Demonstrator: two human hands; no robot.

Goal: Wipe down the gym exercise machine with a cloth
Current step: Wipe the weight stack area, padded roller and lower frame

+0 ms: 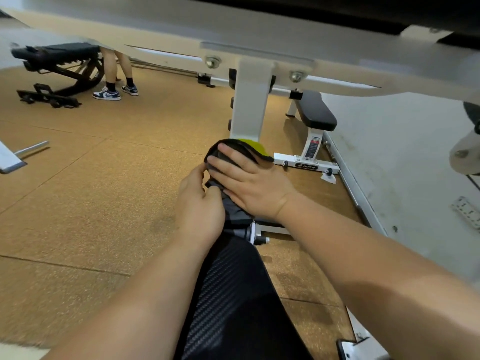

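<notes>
A dark grey cloth (235, 149) with a yellow-green side lies draped over the far end of a black carbon-pattern padded bench (228, 294) of the white exercise machine (250, 105). My right hand (249, 183) lies flat on the cloth, fingers straight, pressing it onto the pad. My left hand (200, 203) is at the cloth's left edge, thumb and fingers pinching a fold of it. The pad's far end is hidden under the cloth and hands.
A white frame beam (285, 40) crosses overhead. A flat white bench with a black pad (315, 113) stands behind on the right. A black adjustable bench (55, 71) and a person's legs (114, 74) are at far left. A steel bar (31, 149) pokes in left. Cork-coloured floor (91, 190).
</notes>
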